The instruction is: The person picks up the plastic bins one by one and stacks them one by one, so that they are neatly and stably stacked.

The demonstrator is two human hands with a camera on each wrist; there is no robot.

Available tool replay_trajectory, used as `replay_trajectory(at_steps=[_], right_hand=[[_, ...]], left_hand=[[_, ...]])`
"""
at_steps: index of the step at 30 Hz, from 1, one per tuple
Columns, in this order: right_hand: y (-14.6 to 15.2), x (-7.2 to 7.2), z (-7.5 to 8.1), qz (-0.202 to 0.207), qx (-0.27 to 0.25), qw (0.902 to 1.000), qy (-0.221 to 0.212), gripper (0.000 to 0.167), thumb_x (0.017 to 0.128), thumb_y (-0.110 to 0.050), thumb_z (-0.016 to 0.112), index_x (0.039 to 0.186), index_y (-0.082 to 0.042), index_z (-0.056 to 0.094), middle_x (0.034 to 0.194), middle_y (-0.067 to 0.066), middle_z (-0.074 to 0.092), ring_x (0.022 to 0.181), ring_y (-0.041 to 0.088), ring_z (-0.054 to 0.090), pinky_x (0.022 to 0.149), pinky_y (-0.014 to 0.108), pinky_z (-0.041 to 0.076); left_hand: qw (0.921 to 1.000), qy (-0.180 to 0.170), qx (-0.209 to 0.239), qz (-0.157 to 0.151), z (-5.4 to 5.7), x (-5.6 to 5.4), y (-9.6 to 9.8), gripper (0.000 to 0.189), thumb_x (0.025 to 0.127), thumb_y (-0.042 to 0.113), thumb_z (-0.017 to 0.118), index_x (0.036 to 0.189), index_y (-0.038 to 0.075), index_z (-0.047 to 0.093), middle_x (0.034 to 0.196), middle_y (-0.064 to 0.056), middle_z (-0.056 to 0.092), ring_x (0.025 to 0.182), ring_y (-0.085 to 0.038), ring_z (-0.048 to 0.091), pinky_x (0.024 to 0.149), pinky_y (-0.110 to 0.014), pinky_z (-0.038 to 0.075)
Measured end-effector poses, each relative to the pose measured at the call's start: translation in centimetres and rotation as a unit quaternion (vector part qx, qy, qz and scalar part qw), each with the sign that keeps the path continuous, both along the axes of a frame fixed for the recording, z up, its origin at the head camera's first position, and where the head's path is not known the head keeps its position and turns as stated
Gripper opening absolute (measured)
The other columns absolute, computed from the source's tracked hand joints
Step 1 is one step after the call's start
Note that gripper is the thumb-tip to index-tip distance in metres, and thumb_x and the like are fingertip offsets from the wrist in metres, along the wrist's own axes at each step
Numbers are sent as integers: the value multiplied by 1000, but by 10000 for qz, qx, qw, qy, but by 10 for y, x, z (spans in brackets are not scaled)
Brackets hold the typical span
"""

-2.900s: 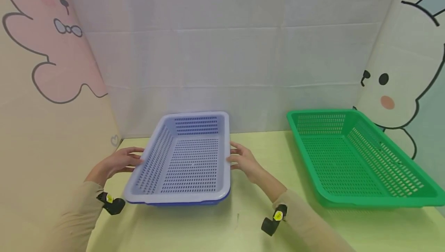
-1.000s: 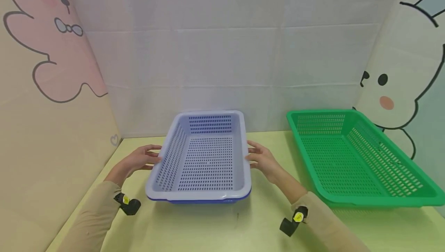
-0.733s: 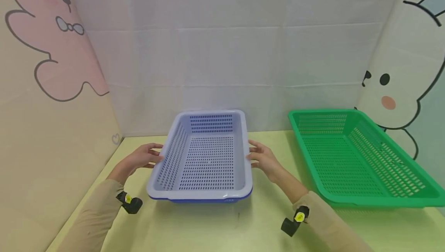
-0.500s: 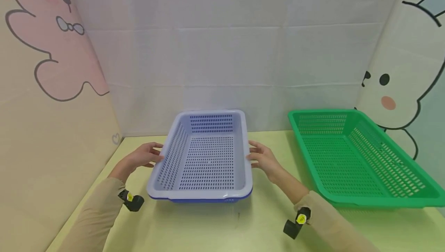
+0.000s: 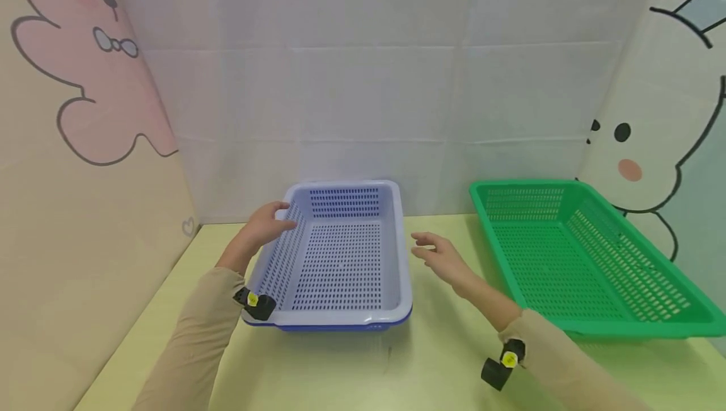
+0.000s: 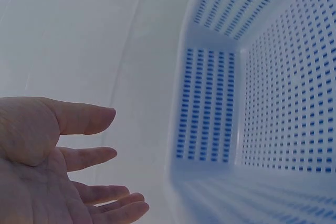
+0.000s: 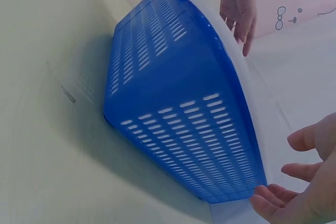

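Note:
A pale lavender slotted basket [image 5: 340, 318] stands on the table, nested in a darker blue basket [image 7: 184, 82] whose outer walls show in the right wrist view. Over the left rim of the stack hovers my left hand [image 5: 262, 227], its fingers loosely extended. The left wrist view shows that hand's palm and spread fingers [image 6: 86, 158] with nothing held. My right hand [image 5: 445, 260] is a short way off the right rim, thumb and fingers apart, holding nothing. The lavender basket has nothing inside it.
A larger green slotted basket [image 5: 641, 329] stands at the right of the yellow-green table [image 5: 317, 373], below the right forearm's far side. White sheeting [image 5: 363, 96] closes off the back, with printed cartoon panels at both sides.
Both hands have slid the nested baskets to the right, then let go. Since then the left hand has risen over the left rim and the right hand has drawn away to the right.

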State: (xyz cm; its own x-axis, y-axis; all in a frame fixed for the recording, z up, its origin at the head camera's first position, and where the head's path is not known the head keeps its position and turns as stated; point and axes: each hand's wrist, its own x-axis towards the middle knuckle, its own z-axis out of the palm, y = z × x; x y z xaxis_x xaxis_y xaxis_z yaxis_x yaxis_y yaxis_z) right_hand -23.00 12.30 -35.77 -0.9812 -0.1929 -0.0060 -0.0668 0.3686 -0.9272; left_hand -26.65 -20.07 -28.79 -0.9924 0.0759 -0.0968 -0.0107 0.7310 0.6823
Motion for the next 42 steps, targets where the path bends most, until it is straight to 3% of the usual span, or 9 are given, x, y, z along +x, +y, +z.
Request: replay_trajectory(at_steps=[5, 8, 13, 17, 22, 27, 35, 39, 42], right_hand=[[23, 1, 24, 217, 592, 9965, 552, 46, 93, -18, 49, 132, 4, 41, 130, 25, 42, 112, 37, 48, 93, 49, 40], [44, 0, 36, 393, 1156, 9874, 1002, 47, 93, -19, 49, 132, 5, 40, 130, 26, 42, 113, 39, 45, 91, 50, 41], [79, -6, 48, 571, 2426, 9480, 1980, 48, 92, -18, 52, 131, 8, 41, 126, 30, 42, 113, 45, 41, 88, 56, 38], [107, -14, 54, 496, 3152, 9154, 2454, 51, 90, -17, 55, 130, 9, 40, 124, 33, 42, 112, 47, 38, 89, 60, 33], [148, -23, 56, 260, 3774, 8952, 2356, 61, 88, -18, 58, 134, 11, 31, 127, 38, 36, 115, 53, 32, 91, 64, 28], [195, -32, 53, 67, 4257, 8759, 2269, 67, 82, -16, 64, 133, 13, 30, 123, 41, 36, 108, 55, 36, 83, 64, 35], [266, -26, 56, -191, 5091, 8438, 1689, 71, 76, -17, 68, 126, 19, 34, 115, 46, 38, 98, 57, 42, 76, 63, 39], [291, -21, 58, -292, 5239, 8379, 1501, 70, 75, -18, 68, 123, 21, 36, 111, 46, 40, 95, 56, 43, 75, 63, 39], [302, -18, 55, -312, 5197, 8433, 1330, 70, 75, -20, 68, 121, 23, 35, 109, 46, 41, 93, 57, 44, 75, 63, 40]], left_hand=[[9984, 555, 66, -106, 7, -6, 37, 54, 91, 14, 50, 137, -5, 30, 138, -24, 34, 127, -39, 32, 104, -50, 27], [9964, 794, 168, -230, 9, -10, 62, 53, 92, 16, 51, 138, -2, 32, 138, -22, 36, 127, -36, 34, 105, -47, 27], [9934, 941, 464, -471, 8, -15, 104, 53, 91, 21, 54, 138, 4, 35, 141, -16, 35, 129, -32, 31, 107, -44, 26], [9919, 1051, 547, -464, 1, -16, 136, 55, 89, 24, 57, 136, 5, 38, 140, -14, 38, 129, -29, 33, 107, -42, 27], [9949, 677, 623, -404, -6, -13, 174, 67, 85, 33, 61, 138, 4, 34, 141, -15, 36, 128, -30, 34, 105, -41, 30], [9927, 91, 1090, -505, -9, -7, 207, 70, 82, 32, 65, 139, 8, 34, 141, -13, 36, 127, -30, 36, 102, -42, 34], [9801, 6, 1904, -564, -15, -1, 258, 53, 83, 13, 63, 132, 7, 43, 132, -14, 47, 120, -28, 45, 95, -38, 42], [9804, -50, 1888, -568, -26, 8, 280, 53, 84, 20, 64, 131, 6, 44, 128, -11, 50, 116, -26, 48, 91, -36, 45], [9800, -131, 1903, -576, -35, 16, 292, 55, 83, 21, 65, 132, 8, 44, 129, -8, 50, 116, -25, 48, 90, -35, 45]])
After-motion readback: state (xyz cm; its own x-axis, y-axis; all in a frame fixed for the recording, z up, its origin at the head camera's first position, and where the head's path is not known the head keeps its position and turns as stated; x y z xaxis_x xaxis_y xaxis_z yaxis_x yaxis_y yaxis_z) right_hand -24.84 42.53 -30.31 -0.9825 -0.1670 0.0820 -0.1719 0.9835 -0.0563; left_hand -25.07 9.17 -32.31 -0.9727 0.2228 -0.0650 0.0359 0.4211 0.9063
